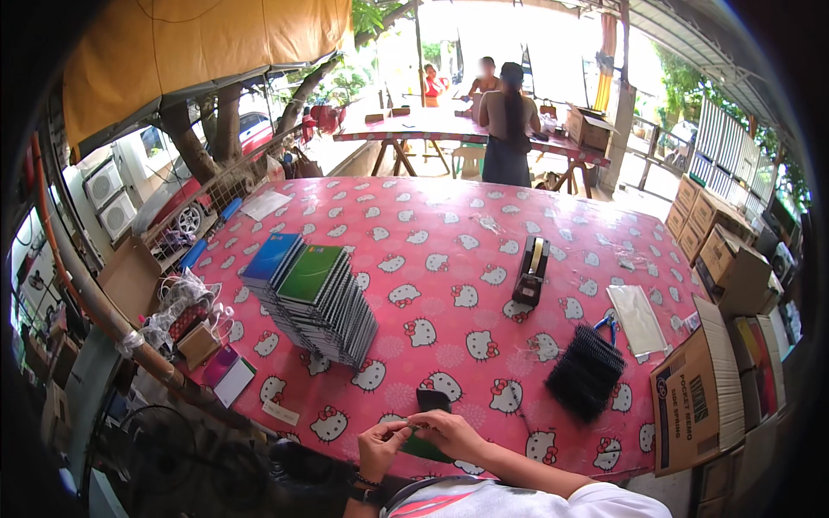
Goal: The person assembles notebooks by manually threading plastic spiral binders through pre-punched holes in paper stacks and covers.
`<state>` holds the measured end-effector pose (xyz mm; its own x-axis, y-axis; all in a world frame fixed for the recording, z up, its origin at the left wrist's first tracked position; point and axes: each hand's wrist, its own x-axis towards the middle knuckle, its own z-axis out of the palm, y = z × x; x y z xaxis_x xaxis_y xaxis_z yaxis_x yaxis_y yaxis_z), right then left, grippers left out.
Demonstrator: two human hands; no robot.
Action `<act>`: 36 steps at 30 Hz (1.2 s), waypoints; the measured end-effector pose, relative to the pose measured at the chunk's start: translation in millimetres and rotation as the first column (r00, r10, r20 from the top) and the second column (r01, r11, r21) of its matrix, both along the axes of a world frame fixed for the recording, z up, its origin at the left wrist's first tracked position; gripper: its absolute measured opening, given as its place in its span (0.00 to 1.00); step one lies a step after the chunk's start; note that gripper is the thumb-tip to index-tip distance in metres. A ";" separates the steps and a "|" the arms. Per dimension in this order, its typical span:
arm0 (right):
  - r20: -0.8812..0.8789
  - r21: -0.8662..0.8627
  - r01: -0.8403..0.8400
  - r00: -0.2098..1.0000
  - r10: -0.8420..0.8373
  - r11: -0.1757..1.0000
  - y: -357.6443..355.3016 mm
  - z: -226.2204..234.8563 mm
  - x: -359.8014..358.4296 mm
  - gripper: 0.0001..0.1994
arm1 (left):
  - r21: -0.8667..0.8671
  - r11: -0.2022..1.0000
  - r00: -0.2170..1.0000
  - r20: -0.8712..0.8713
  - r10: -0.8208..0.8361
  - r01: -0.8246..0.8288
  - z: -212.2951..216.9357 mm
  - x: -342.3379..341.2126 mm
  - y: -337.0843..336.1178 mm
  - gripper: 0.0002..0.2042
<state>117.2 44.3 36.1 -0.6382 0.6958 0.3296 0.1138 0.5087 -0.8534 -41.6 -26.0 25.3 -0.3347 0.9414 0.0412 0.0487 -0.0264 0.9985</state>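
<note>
Close to the table's near edge, my left hand (382, 451) and my right hand (449, 434) meet with fingers pinched together. What lies between the fingertips is too small to make out. Under my right hand shows part of a green notebook (425, 448), and just beyond it sits a small black object (433, 400) of unclear kind. Ahead to the left rise two tall stacks of spiral notebooks, one topped by a blue cover (275, 256), the other by a green cover (312, 273). To the right lies a heap of black spiral binding coils (585, 373).
Blue-handled pliers (610, 326) touch the coils, beside a clear plastic packet (637, 319). A black tape dispenser (533, 272) stands farther back. An open cardboard box (696, 401) is at the right edge; a purple-and-white booklet (230, 375) lies left. Several people are around a far table (371, 130).
</note>
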 end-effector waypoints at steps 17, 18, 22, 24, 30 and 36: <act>-0.029 -0.018 0.059 0.998 -0.060 0.998 -3.6 8.0 -0.4 0.09 | 0.011 1.000 0.997 0.065 -0.030 0.030 -0.1 2.5 -1.6 0.07; -0.041 -0.031 0.067 0.997 -0.069 0.997 -5.1 11.0 -1.3 0.09 | 0.018 1.000 0.996 0.088 -0.022 0.020 1.2 3.0 -1.9 0.07; -0.044 -0.045 0.087 0.995 -0.089 0.995 -3.8 4.4 -0.1 0.10 | -0.002 0.998 0.996 0.071 -0.061 0.062 -7.0 0.5 -1.8 0.08; -0.039 -0.028 0.081 0.996 -0.083 0.996 -1.9 0.9 1.1 0.10 | 0.003 0.998 0.997 0.047 -0.066 0.066 -9.7 0.1 -1.4 0.08; 0.079 -0.079 0.019 0.997 -0.013 0.997 2.2 11.3 4.0 0.11 | 0.069 0.996 0.996 -0.077 -0.046 0.051 -8.6 7.0 -0.5 0.07; 0.022 0.038 0.038 0.999 -0.039 0.999 -0.8 9.8 -1.4 0.05 | 0.020 0.999 0.999 -0.028 0.047 -0.046 -4.3 12.6 -3.0 0.09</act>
<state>115.8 43.5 45.9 -0.6187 0.7077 0.3412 0.1535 0.5348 -0.8309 -29.0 -29.0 21.0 -0.3763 0.9239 0.0699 0.0790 -0.0431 0.9959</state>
